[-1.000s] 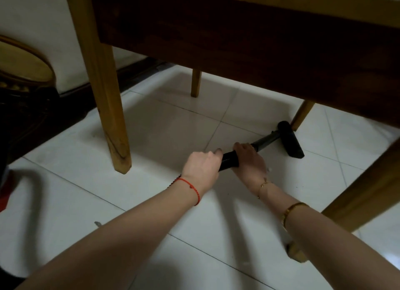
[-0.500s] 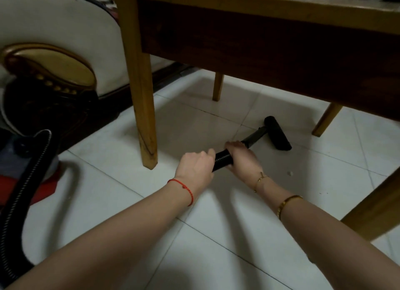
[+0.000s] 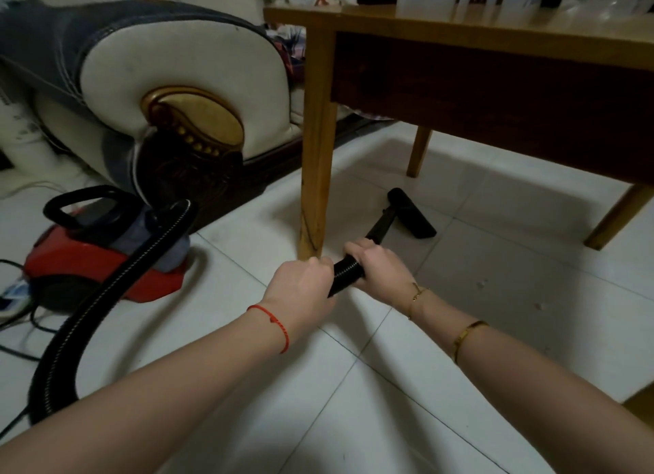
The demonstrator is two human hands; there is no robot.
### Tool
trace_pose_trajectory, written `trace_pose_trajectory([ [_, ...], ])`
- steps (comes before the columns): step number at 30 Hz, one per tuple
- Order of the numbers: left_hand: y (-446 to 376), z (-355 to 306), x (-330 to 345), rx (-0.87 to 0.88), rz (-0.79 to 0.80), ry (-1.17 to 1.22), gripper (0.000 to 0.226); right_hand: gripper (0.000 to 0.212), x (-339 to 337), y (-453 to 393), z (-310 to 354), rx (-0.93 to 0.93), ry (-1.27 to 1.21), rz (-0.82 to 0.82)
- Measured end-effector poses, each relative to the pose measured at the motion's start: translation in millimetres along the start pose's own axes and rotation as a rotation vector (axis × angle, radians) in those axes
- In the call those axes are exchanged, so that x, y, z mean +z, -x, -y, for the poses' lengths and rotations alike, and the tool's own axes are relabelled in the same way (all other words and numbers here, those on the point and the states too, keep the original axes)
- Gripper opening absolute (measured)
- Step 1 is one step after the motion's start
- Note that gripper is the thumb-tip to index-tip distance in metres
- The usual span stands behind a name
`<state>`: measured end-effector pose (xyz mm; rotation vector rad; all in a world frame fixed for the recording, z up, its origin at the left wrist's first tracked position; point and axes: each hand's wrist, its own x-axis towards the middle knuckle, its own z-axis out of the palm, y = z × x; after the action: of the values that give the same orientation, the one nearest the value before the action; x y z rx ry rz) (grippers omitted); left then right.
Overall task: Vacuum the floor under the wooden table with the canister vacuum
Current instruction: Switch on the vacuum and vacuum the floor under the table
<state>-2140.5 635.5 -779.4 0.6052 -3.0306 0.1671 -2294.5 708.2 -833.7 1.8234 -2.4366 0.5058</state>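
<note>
Left hand (image 3: 300, 282): we grip the ribbed hose (image 3: 345, 273).
Right hand (image 3: 380, 270): we clasp the hose just ahead.
Floor head (image 3: 412, 213): beyond our hands, under the wooden table (image 3: 495, 31).
Canister vacuum (image 3: 106, 250): left of our hands.

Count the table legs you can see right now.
3. Near leg just beyond the left hand; far leg behind the floor nozzle; one at right. A fourth may be out of view.
</note>
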Motion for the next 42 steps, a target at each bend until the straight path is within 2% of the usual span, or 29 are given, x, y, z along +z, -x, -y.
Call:
trace_pose_trajectory([
  [6,24.7,19.3,-5.2,-0.032,0.027,0.004,0.021,0.022,5.0,-6.3,22.6,-0.116,-0.016,0.016],
  [13,14.8,16.3,8.1,-0.059,0.061,0.009,0.022,0.02,14.8,-14.8,12.4,-0.118,0.033,0.038],
  [19,-35.8,-3.5,25.3,-0.05,0.045,0.029,0.026,0.018,16.7,-28.7,-34.9,-0.033,0.056,0.065],
  [29,-137.1,-63.5,42.7,0.001,0.025,0.104,0.024,0.015,-10.3,-46.3,-147.0,0.062,0.118,0.327],
  [36,-172.8,-95.2,38.7,0.066,-0.002,0.101,0.024,0.012,-18.0,-37.9,-196.9,0.183,0.1,0.205],
  [42,-158.4,-91.7,40.5,0.085,-0.037,0.11,0.023,0.011,-15.1,-23.1,-185.1,0.156,0.04,0.143],
])
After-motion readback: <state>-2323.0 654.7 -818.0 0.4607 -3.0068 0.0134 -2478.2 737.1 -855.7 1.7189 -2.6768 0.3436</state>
